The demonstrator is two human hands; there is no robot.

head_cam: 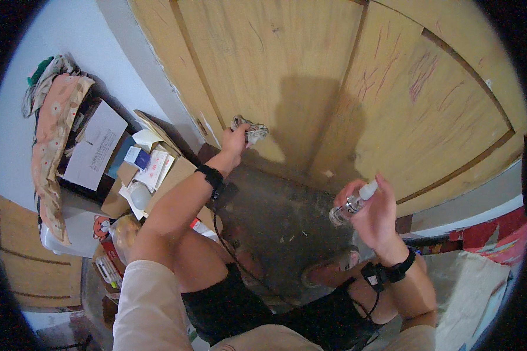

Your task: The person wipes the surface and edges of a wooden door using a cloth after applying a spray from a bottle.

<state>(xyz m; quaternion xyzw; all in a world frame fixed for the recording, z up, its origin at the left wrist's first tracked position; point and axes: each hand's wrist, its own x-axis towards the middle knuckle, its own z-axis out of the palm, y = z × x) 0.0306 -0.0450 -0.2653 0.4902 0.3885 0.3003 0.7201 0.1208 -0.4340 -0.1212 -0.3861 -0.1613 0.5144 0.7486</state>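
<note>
A crumpled patterned cloth (255, 130) is in my left hand (235, 142), held at the lower left part of a yellowish wooden door (263, 57). Whether the cloth touches the wood I cannot tell. My right hand (380, 215) grips a small clear spray bottle (346, 211) with a white nozzle, tilted, in front of the door's lower edge. Reddish scribbled marks show on the door's right panel. My shadow falls across the middle of the door. Both wrists wear black straps with cables.
At the left stand an open cardboard box (182, 173) of papers and a light bulb (140, 195), and a white container (77, 226) under a pink patterned cloth (52, 131). Red fabric (496, 232) lies at the right. A black cable hangs between my arms and legs.
</note>
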